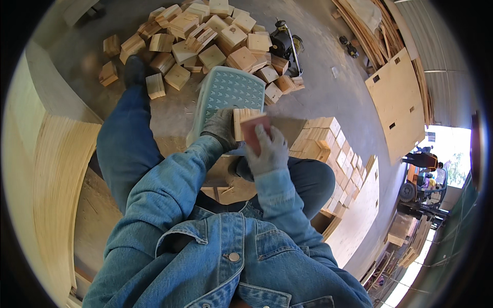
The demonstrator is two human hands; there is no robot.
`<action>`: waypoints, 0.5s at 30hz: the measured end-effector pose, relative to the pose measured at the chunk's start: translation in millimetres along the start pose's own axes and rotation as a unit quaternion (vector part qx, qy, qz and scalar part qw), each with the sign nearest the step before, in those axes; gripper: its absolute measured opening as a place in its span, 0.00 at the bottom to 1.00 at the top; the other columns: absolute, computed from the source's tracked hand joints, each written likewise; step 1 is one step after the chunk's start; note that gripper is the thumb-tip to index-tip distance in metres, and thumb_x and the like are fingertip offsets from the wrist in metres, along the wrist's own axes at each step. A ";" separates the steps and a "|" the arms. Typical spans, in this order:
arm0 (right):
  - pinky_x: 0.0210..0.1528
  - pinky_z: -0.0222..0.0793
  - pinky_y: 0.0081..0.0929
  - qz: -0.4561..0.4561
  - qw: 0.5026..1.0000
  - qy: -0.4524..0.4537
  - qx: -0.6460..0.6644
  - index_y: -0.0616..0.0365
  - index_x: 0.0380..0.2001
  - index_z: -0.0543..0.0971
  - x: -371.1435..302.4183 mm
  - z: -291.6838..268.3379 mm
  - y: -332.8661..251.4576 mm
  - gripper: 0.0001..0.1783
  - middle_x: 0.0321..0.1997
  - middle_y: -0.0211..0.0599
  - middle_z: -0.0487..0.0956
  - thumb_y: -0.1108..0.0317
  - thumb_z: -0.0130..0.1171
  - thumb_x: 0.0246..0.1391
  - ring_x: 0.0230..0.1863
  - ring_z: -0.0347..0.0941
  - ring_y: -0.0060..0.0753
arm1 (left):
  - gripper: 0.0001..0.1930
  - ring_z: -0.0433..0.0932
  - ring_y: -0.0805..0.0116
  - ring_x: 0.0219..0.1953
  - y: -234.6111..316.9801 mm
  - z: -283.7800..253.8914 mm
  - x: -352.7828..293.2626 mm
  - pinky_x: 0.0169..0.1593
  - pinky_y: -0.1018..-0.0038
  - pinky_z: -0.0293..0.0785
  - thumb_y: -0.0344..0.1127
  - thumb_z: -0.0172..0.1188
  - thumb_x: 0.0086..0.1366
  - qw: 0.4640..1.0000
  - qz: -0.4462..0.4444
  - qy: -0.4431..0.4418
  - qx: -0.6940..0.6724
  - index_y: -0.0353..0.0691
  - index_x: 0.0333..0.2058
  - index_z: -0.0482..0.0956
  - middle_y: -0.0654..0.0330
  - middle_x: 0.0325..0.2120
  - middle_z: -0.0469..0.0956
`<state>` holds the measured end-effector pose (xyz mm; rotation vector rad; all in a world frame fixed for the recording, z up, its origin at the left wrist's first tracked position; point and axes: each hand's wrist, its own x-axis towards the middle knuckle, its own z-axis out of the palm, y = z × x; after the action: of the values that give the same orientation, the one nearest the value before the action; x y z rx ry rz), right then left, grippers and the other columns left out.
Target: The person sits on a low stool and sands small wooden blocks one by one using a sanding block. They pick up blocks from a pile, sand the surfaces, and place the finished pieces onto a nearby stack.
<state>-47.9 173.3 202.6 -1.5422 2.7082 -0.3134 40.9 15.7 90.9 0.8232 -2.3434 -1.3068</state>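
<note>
My left hand point(220, 127), in a grey glove, is closed on a layered wooden block point(239, 121) held over the near edge of a pale teal plastic stool point(229, 88). Gripped in my gloved right hand point(270, 149) is a reddish-brown sanding block point(253, 129). Its face overlaps the right side of the wooden block; whether the two touch is hard to tell. The thumb side of my left hand is partly hidden behind the wooden block.
Beyond the stool lies a loose heap of wooden blocks point(215, 36), with a black tool point(287, 43) beside it. At my right, neat rows of blocks point(334, 154) stand by a plywood sheet point(359, 213). Stacked plywood point(59, 190) rises at my left. A forklift point(429, 187) is far right.
</note>
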 end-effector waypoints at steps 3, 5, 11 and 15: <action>0.62 0.71 0.58 -0.018 0.999 -0.019 0.023 0.50 0.63 0.80 -28.9 -10.8 -10.6 0.38 0.64 0.60 0.73 0.54 0.76 0.48 0.60 0.73 0.67 | 0.43 0.74 0.45 0.61 -21.8 14.8 9.4 0.67 0.57 0.70 0.48 0.80 0.46 0.998 -0.007 -0.041 -0.049 0.46 0.61 0.71 0.47 0.56 0.74; 0.62 0.71 0.58 -0.017 1.000 -0.010 0.019 0.50 0.63 0.80 -20.9 -9.4 -9.8 0.38 0.64 0.60 0.73 0.54 0.76 0.48 0.61 0.73 0.67 | 0.44 0.73 0.44 0.62 -33.1 25.6 8.5 0.68 0.57 0.70 0.48 0.80 0.46 0.998 -0.018 -0.043 -0.050 0.47 0.62 0.70 0.46 0.57 0.74; 0.62 0.73 0.53 0.036 0.999 0.013 0.021 0.47 0.63 0.80 81.5 4.1 12.9 0.36 0.62 0.54 0.75 0.52 0.73 0.51 0.60 0.75 0.62 | 0.44 0.73 0.46 0.62 -23.7 23.6 5.1 0.68 0.58 0.70 0.46 0.80 0.46 1.000 -0.003 -0.003 -0.001 0.46 0.62 0.70 0.48 0.57 0.74; 0.62 0.73 0.50 0.087 0.996 0.001 0.008 0.47 0.64 0.79 118.3 15.6 27.4 0.37 0.59 0.53 0.78 0.51 0.74 0.51 0.59 0.76 0.58 | 0.46 0.74 0.47 0.59 -11.3 16.8 10.4 0.66 0.58 0.70 0.48 0.81 0.45 0.999 -0.016 -0.038 0.020 0.43 0.62 0.69 0.48 0.57 0.73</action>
<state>-130.5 83.5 193.2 -1.2903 2.8076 -0.3322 27.4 15.6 72.6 0.8413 -2.4327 -1.3298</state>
